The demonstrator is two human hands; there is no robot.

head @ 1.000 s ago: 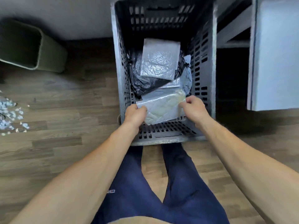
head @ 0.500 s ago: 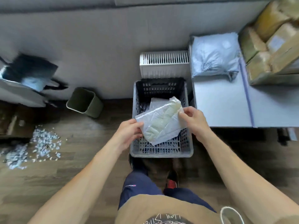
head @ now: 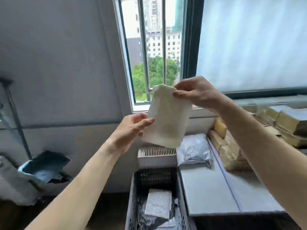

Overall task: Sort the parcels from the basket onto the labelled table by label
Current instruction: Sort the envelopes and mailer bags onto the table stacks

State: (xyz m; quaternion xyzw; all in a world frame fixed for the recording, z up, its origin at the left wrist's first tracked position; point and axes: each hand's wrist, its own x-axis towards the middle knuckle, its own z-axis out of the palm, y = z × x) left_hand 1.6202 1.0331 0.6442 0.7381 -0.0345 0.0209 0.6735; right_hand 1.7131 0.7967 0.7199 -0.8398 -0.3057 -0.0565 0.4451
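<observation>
I hold a flat white padded parcel (head: 167, 118) up in front of the window, nearly upright. My left hand (head: 131, 128) pinches its lower left edge and my right hand (head: 197, 95) pinches its top right corner. Below stands the dark grey slotted basket (head: 134, 196) on the floor, with a silver bubble mailer (head: 157, 203) and dark bags still inside. The white table (head: 207, 193) is to the basket's right, divided by a line; its labels are not legible.
A grey poly bag (head: 194, 150) lies at the back of the table's left section. Brown cardboard parcels (head: 232, 146) are stacked in the right section and along the sill. A white radiator (head: 157, 156) stands behind the basket. A metal stand (head: 16, 117) is at left.
The parcel has been lifted out of the basket from floor level up to window height, both hands still on it. My view has tilted up from the floor.
</observation>
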